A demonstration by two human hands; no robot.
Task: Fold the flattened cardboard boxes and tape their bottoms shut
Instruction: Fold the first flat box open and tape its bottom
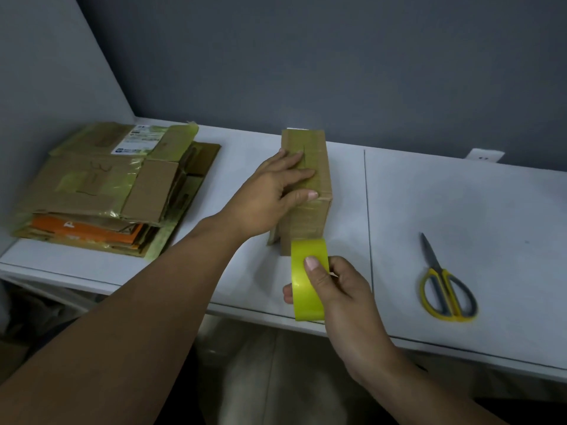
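A folded brown cardboard box [316, 167] stands on the white table [460, 210], its upper face striped with tape. My left hand [276, 191] lies flat on that face, fingers spread, thumb at the near edge. Just in front of the box, my right hand [337, 289] grips a roll of yellow-green tape [302, 289], thumb on the outer band. A strip of tape seems to run from the roll up the box's near side. A stack of flattened cardboard boxes [101, 191], some with old tape and an orange one, lies at the left.
Yellow-handled scissors [445, 286] lie closed on the table's right part. A seam [368, 228] divides the tabletop. A grey wall backs the table, with a socket [484, 156] at the right and a white side panel at the left.
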